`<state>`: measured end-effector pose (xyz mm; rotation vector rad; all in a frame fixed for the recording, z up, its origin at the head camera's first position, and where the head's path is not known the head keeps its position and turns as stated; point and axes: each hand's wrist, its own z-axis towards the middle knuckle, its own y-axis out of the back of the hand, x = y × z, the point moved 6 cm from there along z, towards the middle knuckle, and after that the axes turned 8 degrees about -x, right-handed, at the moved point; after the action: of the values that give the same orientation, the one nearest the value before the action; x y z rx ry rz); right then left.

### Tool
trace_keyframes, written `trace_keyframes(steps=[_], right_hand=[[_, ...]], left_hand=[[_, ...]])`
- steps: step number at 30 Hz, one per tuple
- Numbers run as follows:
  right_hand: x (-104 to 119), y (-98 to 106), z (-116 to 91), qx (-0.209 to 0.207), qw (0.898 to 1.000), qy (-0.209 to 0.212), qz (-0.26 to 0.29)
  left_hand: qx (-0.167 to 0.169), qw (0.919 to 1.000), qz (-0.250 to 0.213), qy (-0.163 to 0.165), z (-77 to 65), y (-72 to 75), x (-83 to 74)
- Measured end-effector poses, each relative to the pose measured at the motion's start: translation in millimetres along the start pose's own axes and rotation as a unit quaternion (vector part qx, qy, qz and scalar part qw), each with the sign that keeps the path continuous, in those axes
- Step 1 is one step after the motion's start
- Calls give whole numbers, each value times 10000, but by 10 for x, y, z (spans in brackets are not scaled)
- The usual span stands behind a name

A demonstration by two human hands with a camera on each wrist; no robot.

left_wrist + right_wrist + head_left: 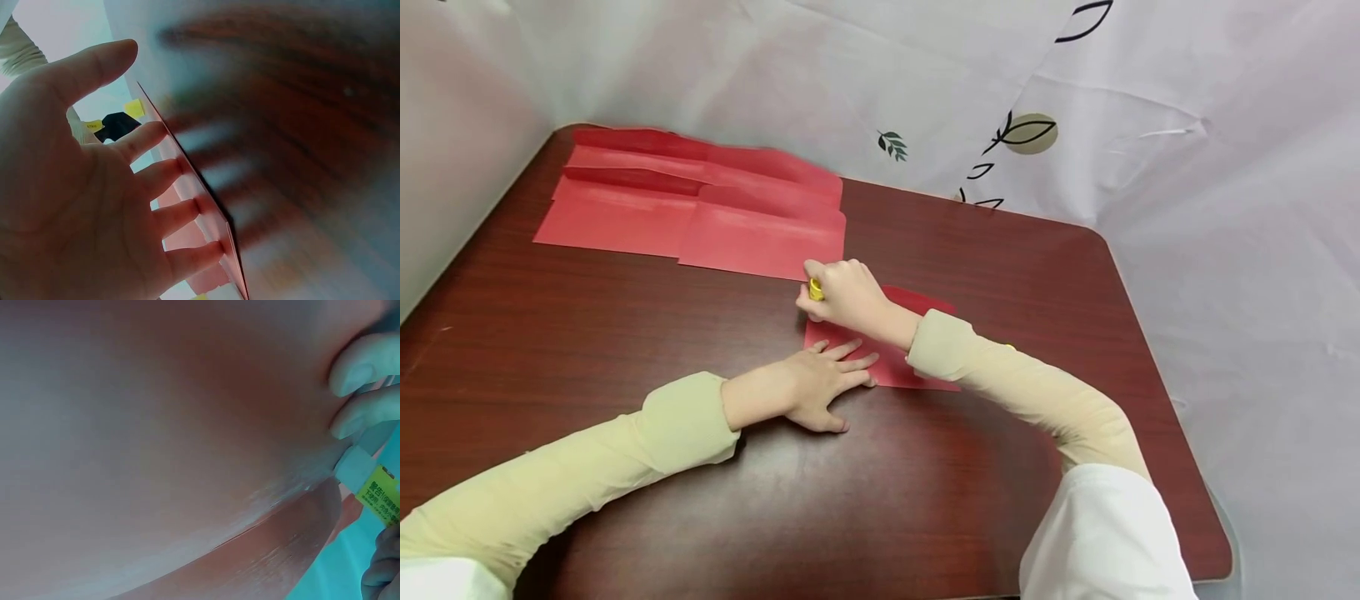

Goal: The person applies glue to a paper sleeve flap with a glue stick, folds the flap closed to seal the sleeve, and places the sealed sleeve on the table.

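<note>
- The right grip [848,294] is holding the yellow stick [816,289].
- Beneath it, the red envelope [897,368] is lying.
- The left grip [820,386], fingers spread wide, is resting on this envelope.

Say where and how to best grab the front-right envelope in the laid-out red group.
Probably mid near edge, coming low from the person's side, thumb on top, fingertip worked under. The front-right envelope looks thin and flat there, with bare table before that edge. Its near right corner sits by the right hand, so avoid that end.
</note>
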<state>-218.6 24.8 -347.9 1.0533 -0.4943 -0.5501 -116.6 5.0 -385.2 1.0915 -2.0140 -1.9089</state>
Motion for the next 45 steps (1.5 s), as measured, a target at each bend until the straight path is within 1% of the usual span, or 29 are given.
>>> trace_keyframes(steps=[5, 10, 15, 18, 26, 31, 39, 43, 45], right_hand=[[-1, -3, -10, 134, 9999, -32, -95], [-109, 68, -128, 218, 9996, -176, -93], [-253, 148, -258, 84, 9994, -329, -72], [-320, 192, -328, -25, 9992, -385, -107], [-507, 299, -526, -140, 9967, -699, -383], [-628, 381, -656, -237, 9951, -834, -478], [-832, 538, -908, -435, 9911, -1106, -594], [-946, 600, -1014, -438, 9882, -1280, -714], [-1002, 626, -1052, -342, 9866, -1392, -779]], left_hand=[[-38, 10000, 19, -35, 11, -4, -11], [54, 10000, 3, 14, 12, -14, -5], [85, 9999, -36, 45, 0, -7, 1], [29, 10000, -2, 16, 4, 0, -4], [29, 10000, -28, 31, 9, -7, -12], [75, 9999, -59, 99, 5, -12, 1], [86, 9998, -142, 105, 19, -5, -3], [99, 9998, -118, 112, 13, 2, -2], [115, 9998, -114, 125, 9, -1, -1]])
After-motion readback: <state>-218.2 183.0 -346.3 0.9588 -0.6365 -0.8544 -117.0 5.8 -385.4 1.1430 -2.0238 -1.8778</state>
